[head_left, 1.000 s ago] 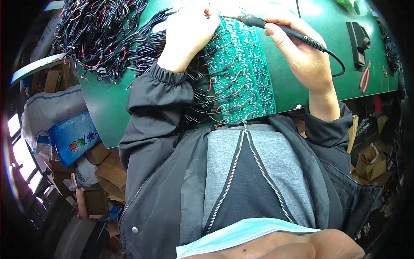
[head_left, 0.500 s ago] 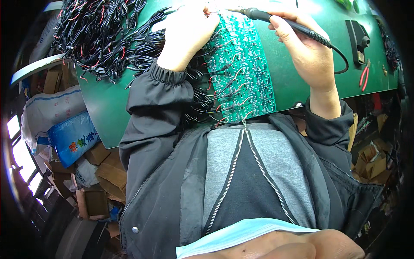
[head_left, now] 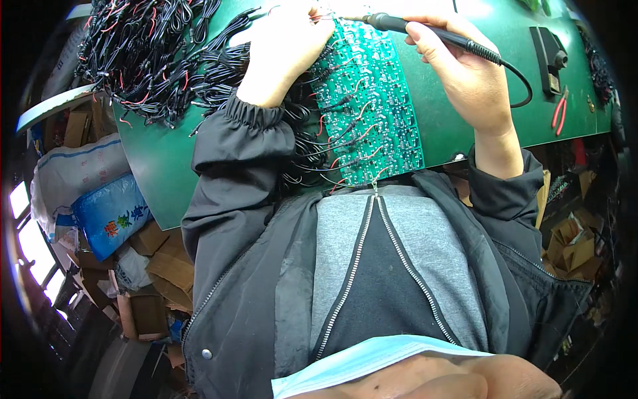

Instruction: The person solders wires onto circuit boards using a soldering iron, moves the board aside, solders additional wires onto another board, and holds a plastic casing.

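Your right hand point(head_left: 468, 86) grips the soldering iron point(head_left: 392, 24) like a pen, its tip over the far end of the green circuit board panel point(head_left: 385, 126), which lies on the worktop point(head_left: 163, 179) between your forearms. Your left hand point(head_left: 282, 53) looks pinched on a thin reddish wire point(head_left: 319, 18) at the panel's upper left edge; glare hides whether tip and wire touch. Steady the wire flat against its pad, keep your left fingertips clear of the hot tip, and warm wire and pad together. Avoid tugging the leads point(head_left: 359, 137) nearer you, or letting the black cables point(head_left: 149, 60) beside your left wrist drag on the joint.
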The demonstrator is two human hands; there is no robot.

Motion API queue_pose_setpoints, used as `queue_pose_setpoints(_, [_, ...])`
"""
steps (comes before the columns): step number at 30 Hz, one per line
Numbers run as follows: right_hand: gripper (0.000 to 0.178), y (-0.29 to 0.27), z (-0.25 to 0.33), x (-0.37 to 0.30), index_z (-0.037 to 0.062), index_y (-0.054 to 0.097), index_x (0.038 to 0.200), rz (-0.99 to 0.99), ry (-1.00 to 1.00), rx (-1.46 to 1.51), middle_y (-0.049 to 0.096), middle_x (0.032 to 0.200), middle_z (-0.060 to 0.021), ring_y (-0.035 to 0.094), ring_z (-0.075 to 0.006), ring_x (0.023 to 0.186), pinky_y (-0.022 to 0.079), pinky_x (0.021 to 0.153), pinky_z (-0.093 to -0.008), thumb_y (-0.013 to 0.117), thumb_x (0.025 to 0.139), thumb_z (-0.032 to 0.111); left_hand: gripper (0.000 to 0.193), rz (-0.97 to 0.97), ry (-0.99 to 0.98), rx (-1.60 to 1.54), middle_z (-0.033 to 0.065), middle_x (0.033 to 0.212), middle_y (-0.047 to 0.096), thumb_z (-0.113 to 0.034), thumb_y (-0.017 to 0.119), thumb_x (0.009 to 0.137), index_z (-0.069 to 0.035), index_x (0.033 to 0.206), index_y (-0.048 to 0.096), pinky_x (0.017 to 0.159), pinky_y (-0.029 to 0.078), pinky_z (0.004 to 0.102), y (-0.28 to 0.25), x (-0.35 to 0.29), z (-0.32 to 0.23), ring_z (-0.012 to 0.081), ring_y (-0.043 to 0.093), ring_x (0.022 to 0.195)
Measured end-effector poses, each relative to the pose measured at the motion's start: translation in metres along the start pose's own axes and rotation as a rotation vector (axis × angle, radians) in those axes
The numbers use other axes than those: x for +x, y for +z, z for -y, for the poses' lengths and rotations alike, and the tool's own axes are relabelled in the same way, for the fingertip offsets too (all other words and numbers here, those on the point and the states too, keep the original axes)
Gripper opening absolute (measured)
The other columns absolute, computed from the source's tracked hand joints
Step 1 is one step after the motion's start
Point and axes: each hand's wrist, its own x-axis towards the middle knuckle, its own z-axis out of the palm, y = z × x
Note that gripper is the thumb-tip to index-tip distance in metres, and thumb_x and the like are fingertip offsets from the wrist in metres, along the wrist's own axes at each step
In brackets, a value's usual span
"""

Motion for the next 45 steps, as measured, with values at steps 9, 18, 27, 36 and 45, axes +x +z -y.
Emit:
queue_pose_setpoints(9, [0.024,-0.003,0.003,0.001,-0.0017,0.071,0.119,0.001,-0.033,-0.039,0.072,0.096,-0.0048,0.064,-0.0082,0.087,0.05,0.076,-0.0218,0.068,0.1,0.012,0.02,0.012,0.0,-0.015,0.015,0.082,0.069,-0.02,0.072,0.09,-0.004,0.102,0.069,0.07,0.054,0.0399,-0.002,0.002,-0.002,0.0305,0.068,0.075])
queue_pose_setpoints(18, [0.013,0.0,0.016,0.042,-0.0032,0.071,0.105,-0.138,0.018,0.014,0.07,0.086,-0.0026,0.061,-0.0078,0.075,0.049,0.068,-0.0231,0.066,0.099,0.007,0.025,-0.005,-0.017,0.007,0.0156,0.083,0.069,-0.022,0.072,0.09,-0.005,0.108,0.069,0.07,0.055,0.0409,-0.005,0.002,-0.001,0.0315,0.069,0.076])
queue_pose_setpoints(27, [0.014,0.014,0.001,0.083,0.0025,0.067,0.11,-0.009,-0.07,-0.019,0.067,0.091,-0.0038,0.061,-0.0113,0.084,0.05,0.076,-0.0277,0.063,0.102,0.013,0.026,0.027,-0.072,0.062,0.0151,0.084,0.07,-0.026,0.073,0.089,-0.005,0.104,0.068,0.069,0.055,0.0426,-0.007,0.003,-0.005,0.0332,0.069,0.075])
queue_pose_setpoints(36, [0.015,0.018,0.004,0.086,0.0032,0.067,0.111,-0.014,-0.107,-0.2,0.068,0.092,-0.0053,0.062,-0.0126,0.084,0.05,0.076,-0.0289,0.064,0.1,0.013,0.02,0.037,0.015,-0.043,0.0138,0.089,0.07,-0.023,0.07,0.088,-0.007,0.1,0.07,0.077,0.054,0.0428,-0.007,0.001,-0.001,0.0332,0.069,0.084])
queue_pose_setpoints(45, [0.014,0.012,0.013,0.069,0.0005,0.069,0.108,-0.068,-0.037,-0.071,0.068,0.087,-0.0037,0.062,-0.0102,0.079,0.05,0.072,-0.0259,0.065,0.1,0.012,0.015,-0.017,0.095,-0.136,0.0141,0.086,0.07,-0.012,0.072,0.089,-0.003,0.1,0.069,0.074,0.054,0.0399,-0.007,0.002,0.001,0.0306,0.069,0.079])
